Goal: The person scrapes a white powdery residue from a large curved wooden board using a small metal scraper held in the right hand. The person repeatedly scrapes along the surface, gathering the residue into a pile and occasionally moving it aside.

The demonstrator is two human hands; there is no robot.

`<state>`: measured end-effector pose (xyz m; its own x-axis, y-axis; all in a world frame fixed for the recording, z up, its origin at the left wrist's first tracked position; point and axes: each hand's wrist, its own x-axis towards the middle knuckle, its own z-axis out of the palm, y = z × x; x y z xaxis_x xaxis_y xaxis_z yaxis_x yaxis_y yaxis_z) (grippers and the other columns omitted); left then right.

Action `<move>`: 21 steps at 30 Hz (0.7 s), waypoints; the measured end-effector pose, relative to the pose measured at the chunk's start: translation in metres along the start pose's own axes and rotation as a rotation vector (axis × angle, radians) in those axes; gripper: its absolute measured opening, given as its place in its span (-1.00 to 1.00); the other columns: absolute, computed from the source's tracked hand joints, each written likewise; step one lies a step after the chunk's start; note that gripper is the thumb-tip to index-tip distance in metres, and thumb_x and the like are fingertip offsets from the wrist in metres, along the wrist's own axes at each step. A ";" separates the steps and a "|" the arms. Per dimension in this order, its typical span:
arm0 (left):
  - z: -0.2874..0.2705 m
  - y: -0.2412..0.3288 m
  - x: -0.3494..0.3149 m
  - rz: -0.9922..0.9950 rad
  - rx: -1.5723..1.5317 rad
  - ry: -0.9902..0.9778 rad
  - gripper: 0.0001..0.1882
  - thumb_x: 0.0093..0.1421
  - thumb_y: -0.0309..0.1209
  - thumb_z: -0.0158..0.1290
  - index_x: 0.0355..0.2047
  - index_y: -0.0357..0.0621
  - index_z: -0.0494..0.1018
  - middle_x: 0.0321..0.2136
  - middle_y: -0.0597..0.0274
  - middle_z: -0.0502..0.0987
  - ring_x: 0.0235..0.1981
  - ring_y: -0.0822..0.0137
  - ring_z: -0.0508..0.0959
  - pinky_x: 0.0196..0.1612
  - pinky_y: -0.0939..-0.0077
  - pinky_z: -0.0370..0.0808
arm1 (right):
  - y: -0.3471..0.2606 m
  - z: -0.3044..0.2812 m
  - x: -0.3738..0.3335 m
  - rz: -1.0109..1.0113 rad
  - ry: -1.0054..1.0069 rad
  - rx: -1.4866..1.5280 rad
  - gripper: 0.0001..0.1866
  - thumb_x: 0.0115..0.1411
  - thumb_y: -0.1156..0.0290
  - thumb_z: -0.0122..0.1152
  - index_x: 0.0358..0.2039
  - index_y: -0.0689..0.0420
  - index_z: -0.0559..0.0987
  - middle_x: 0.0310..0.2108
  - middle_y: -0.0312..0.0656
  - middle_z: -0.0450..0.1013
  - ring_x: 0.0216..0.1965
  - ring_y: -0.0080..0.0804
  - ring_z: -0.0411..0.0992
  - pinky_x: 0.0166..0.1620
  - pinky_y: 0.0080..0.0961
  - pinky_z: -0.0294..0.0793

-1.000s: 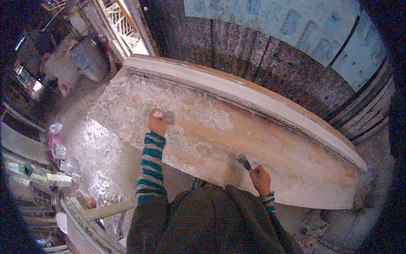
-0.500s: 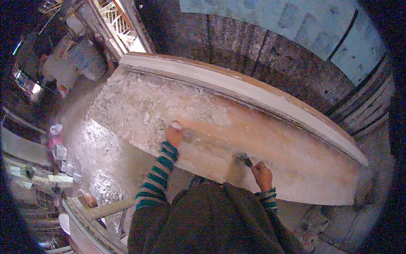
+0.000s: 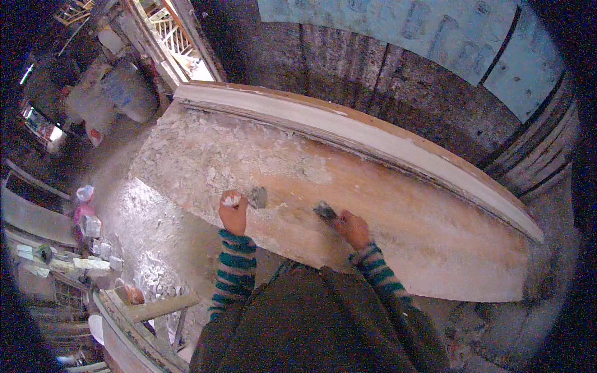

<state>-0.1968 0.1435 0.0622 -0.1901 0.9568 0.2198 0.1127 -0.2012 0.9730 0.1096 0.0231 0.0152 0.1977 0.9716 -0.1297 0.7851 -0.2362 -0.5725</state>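
Observation:
Across a long pale board (image 3: pixel 435 248), my two hands work close together. My left hand (image 3: pixel 232 214) is closed round a small scraper whose flat grey blade (image 3: pixel 258 197) lies over the board, by the edge of a crust of whitish plaster (image 3: pixel 217 155). Something white shows at its fingers. To its right, my right hand (image 3: pixel 353 229) grips a dark, flat-ended tool (image 3: pixel 324 211), which looks like a putty knife; its tip points left, over a smoother orange-brown stretch. Whether that tip touches the surface I cannot tell.
A raised white ledge (image 3: pixel 348 127) runs along the board's far side, before a dark wall with a blue upper part (image 3: pixel 398 25). On the left, white powder covers the floor (image 3: pixel 155 211). Barrels (image 3: pixel 127 90), small containers (image 3: pixel 90 225) and a wooden frame (image 3: pixel 161 308) stand there.
My left hand has drawn left and a little nearer with the scraper. My right hand has moved left and farther from me with its tool.

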 end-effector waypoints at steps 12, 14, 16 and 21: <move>0.018 -0.001 -0.097 -0.134 0.237 -0.131 -0.79 -0.07 -0.57 0.13 -0.40 -0.17 0.36 -0.48 0.26 0.46 -0.39 0.46 0.45 -0.29 0.56 0.40 | -0.035 -0.030 0.036 -0.153 -0.056 -0.068 -0.64 -0.04 0.03 0.14 -0.49 0.11 0.47 -0.51 -0.02 0.45 -0.43 -0.01 0.43 -0.38 -0.14 0.39; 0.010 -0.034 -0.097 -0.094 0.123 -0.074 -0.79 -0.06 -0.58 0.12 -0.40 -0.17 0.36 -0.48 0.25 0.45 -0.39 0.46 0.45 -0.31 0.56 0.41 | -0.007 -0.041 0.007 -0.086 -0.080 -0.133 -0.65 -0.03 0.03 0.13 -0.49 0.09 0.48 -0.53 -0.03 0.45 -0.45 -0.01 0.43 -0.40 -0.15 0.39; 0.013 -0.010 -0.086 -0.106 0.217 -0.034 -0.79 -0.07 -0.59 0.12 -0.39 -0.17 0.36 -0.47 0.25 0.45 -0.41 0.45 0.44 -0.34 0.57 0.42 | 0.011 -0.043 -0.017 -0.019 -0.081 -0.124 -0.67 -0.03 0.06 0.13 -0.50 0.09 0.48 -0.55 -0.04 0.45 -0.47 -0.01 0.43 -0.41 -0.16 0.38; -0.006 -0.011 -0.069 -0.035 0.176 0.072 -0.79 -0.07 -0.59 0.10 -0.39 -0.17 0.36 -0.47 0.25 0.44 -0.44 0.46 0.43 -0.38 0.57 0.42 | 0.003 -0.031 -0.012 -0.055 -0.007 -0.082 -0.69 -0.02 0.09 0.12 -0.50 0.09 0.48 -0.61 -0.03 0.44 -0.50 0.02 0.42 -0.42 -0.16 0.37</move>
<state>-0.1909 0.0788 0.0367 -0.2654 0.9438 0.1971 0.2727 -0.1226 0.9543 0.1275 0.0101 0.0406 0.1488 0.9832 -0.1055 0.8401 -0.1820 -0.5110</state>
